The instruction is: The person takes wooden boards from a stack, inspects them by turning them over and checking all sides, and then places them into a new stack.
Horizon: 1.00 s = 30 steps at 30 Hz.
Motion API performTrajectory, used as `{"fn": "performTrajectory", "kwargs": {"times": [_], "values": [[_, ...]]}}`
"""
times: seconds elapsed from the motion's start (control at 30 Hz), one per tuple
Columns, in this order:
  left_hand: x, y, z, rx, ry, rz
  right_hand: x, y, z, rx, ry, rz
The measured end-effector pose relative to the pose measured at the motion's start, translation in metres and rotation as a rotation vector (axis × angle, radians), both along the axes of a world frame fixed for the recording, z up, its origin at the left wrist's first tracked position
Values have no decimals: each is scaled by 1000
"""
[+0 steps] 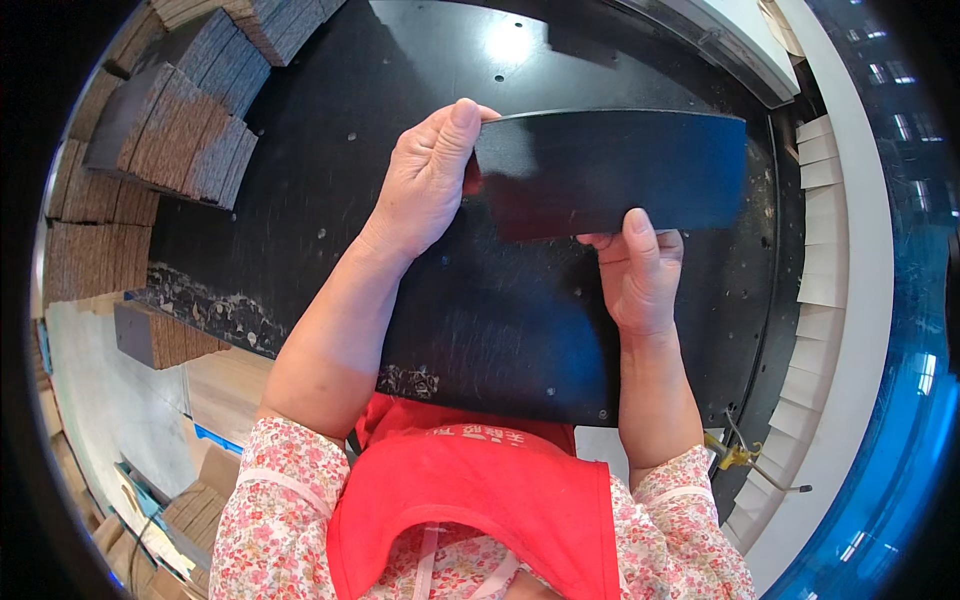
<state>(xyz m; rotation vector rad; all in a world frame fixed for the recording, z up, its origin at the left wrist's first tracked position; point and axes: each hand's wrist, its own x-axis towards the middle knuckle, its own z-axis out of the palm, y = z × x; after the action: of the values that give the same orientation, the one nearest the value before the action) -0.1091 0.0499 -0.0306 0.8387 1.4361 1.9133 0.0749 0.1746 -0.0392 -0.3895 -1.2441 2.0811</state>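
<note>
A flat, dark rectangular panel (pixel 610 170) is held up above the black worktable (pixel 480 330), its broad smooth face toward me. My left hand (pixel 432 170) grips its left end, thumb up along the upper left corner and the other fingers mostly hidden behind. On the lower edge, right of the middle, my right hand (pixel 640 270) pinches the panel with the thumb on the front face. The fingertips behind it are largely out of sight. I cannot make out the panel's material for certain.
Stacks of brown-edged boards (pixel 190 130) with dark faces line the table's left side. A light-coloured machine housing (pixel 735 45) stands at the far right. Pale overlapping strips (pixel 825 220) run down the right side. A yellow fitting with a metal rod (pixel 740 455) sits near the table's right front corner.
</note>
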Motion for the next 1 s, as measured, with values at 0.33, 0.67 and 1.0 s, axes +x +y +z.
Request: {"fn": "performTrajectory", "kwargs": {"times": [0.33, 0.67, 1.0], "values": [[-12, 3, -12, -14, -121, 63, -3, -12, -1, 44, -226, 43], [-6, 7, -3, -25, -290, 111, -1, -5, -8, 117, -276, 82], [-12, 5, -13, -35, -225, 65, -2, -4, -8, 105, -278, 89]]}}
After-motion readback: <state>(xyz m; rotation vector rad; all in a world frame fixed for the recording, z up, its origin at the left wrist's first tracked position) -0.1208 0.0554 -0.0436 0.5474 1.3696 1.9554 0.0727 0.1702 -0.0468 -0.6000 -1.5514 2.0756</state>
